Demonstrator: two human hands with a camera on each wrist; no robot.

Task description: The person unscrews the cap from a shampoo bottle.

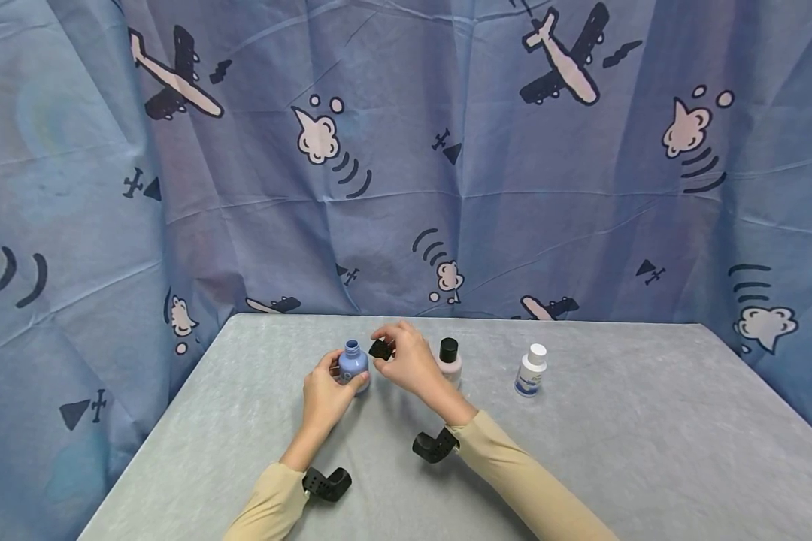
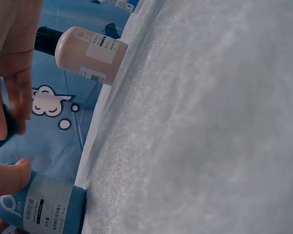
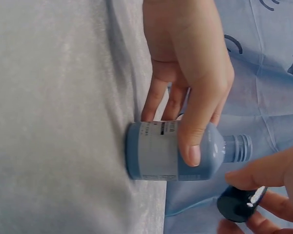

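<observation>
A blue bottle [image 1: 353,362] stands upright on the table, its threaded neck [image 3: 238,148] uncovered. My left hand [image 1: 325,396] grips the bottle's body from the left, the thumb across its front in the right wrist view. Just right of the neck, my right hand [image 1: 410,362] pinches a black screw cap [image 3: 238,203] between thumb and fingers, apart from the bottle. Behind the right hand stands a pale pink bottle [image 2: 88,52] with a black cap, partly hidden in the head view.
Farther right on the table stands a white bottle [image 1: 531,370] with a white cap. A grey cloth covers the table [image 1: 622,436]. Behind its back edge hangs a blue curtain [image 1: 392,165] printed with planes and clouds.
</observation>
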